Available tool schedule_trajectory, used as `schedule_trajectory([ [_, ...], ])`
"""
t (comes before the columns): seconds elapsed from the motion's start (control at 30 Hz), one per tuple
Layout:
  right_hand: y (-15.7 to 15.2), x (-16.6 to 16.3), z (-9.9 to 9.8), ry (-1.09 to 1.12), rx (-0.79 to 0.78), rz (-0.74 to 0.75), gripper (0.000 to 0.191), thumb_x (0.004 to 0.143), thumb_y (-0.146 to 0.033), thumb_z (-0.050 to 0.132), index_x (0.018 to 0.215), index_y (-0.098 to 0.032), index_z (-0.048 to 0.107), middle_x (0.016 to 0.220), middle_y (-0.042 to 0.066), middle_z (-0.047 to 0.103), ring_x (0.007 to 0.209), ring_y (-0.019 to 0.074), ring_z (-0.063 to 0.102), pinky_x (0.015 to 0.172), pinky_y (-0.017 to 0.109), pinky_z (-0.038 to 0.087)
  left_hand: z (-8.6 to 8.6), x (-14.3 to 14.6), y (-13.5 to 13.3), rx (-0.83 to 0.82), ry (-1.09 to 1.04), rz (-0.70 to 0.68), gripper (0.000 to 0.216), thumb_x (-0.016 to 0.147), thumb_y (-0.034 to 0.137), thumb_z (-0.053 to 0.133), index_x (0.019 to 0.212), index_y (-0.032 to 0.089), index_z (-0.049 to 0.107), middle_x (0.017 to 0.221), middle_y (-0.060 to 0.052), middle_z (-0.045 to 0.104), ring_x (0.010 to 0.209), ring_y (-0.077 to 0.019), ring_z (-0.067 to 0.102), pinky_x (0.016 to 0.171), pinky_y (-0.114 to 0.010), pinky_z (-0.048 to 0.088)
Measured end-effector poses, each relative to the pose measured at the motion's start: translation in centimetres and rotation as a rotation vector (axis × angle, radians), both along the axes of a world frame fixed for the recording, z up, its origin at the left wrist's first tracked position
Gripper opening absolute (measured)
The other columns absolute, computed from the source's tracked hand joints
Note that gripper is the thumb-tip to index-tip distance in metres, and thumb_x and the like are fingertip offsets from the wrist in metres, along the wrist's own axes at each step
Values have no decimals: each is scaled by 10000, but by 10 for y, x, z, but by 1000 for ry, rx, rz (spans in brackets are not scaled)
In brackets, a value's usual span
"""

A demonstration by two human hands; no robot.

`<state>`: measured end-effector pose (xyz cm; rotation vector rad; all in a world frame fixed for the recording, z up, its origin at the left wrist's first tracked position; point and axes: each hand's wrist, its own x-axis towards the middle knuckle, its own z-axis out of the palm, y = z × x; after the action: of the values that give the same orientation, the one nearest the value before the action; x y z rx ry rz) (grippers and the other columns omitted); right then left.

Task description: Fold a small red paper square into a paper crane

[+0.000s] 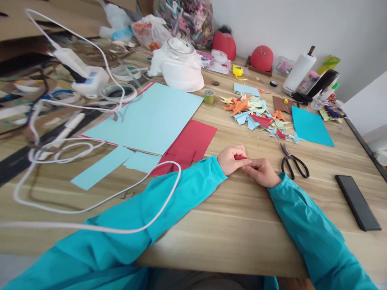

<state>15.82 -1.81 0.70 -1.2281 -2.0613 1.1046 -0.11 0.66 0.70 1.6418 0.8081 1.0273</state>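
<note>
Pale wood-grained tabletop (229, 229) is running along a plain white wall (272, 24). Left of black-handled scissors (287, 154), the left hand (229, 160) is pinching a small red piece (241, 157), apparently paper; the right hand (263, 172) is pinching it too, partly hidden. Uneven pressure is risking a crooked crease; a looping white cable (130, 231), seemingly crossing the turquoise left sleeve (193, 189), is risking a snag.

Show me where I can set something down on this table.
Bare wood lies between the sleeves, from the left hand and right hand to the near edge; a smaller patch lies between the scissors and phone. Crowded: the left, with white cable and power block, and beyond the scissors, the folded-paper pile.
</note>
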Motion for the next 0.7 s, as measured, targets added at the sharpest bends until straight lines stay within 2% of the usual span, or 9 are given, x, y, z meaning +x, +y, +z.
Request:
schedule_trajectory([
  [0.27, 1, -2, 5, 30, 13, 46, 412, 840, -458, 476, 554, -161, 488, 450, -50, 404, 436, 64, 330, 440, 213, 274, 2, 0, 1, -61, -32, 1, 373, 739, 332, 583, 440, 148, 456, 593, 22, 396, 569, -89, 389, 603, -276, 343],
  [0.43, 1, -2, 3, -9, 44, 3, 454, 834, -495, 465, 522, -165, 456, 458, -49, 382, 447, 65, 311, 438, 217, 261, 1, 0, 1, -81, -62, 30, 370, 769, 337, 551, 460, 149, 476, 579, 24, 389, 568, -92, 384, 597, -278, 326],
  [0.7, 1, -1, 3, 25, -16, 51, 445, 839, -502, 459, 536, -177, 452, 441, -35, 468, 425, 70, 389, 450, 211, 323, -3, 1, 1, -22, -99, 120, 392, 742, 342, 589, 435, 161, 427, 545, 30, 380, 554, -92, 373, 577, -277, 318],
])
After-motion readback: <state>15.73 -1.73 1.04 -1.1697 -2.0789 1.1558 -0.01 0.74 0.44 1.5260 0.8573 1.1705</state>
